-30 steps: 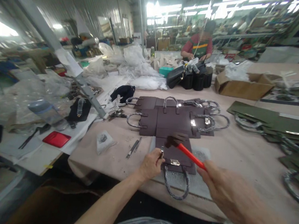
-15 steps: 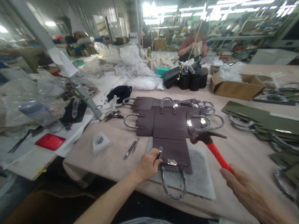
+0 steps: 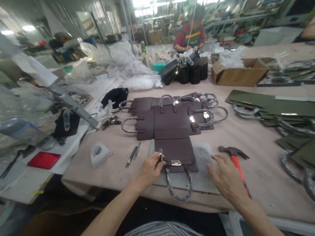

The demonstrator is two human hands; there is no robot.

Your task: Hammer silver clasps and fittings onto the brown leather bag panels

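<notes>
My left hand (image 3: pixel 150 170) is closed around a short metal punch-like tool (image 3: pixel 160 153), whose shiny end sticks up above the fingers. It rests at the near left corner of a dark brown bag panel (image 3: pixel 174 149), beside a metal lock plate (image 3: pixel 176 163). A wrapped handle (image 3: pixel 180 197) loops toward me from that panel. Under the panel lies a grey slab (image 3: pixel 202 155). Fingers apart and holding nothing, my right hand (image 3: pixel 227 178) is over the slab's right side. Just beyond it a claw hammer (image 3: pixel 235 159) with a red grip lies on the table.
More brown bag pieces (image 3: pixel 171 117) with wrapped handles lie behind the panel. Green bag pieces (image 3: pixel 292 108) spread at the right. A cutter (image 3: pixel 132 156) and a plastic bag of small parts (image 3: pixel 98 153) are on the left. A cardboard box (image 3: pixel 239 74) and black bags (image 3: pixel 183 70) stand farther back.
My right hand has let go of the hammer, which was held raised and now lies on the table. That hand has moved left toward the slab. My left hand still grips the tool.
</notes>
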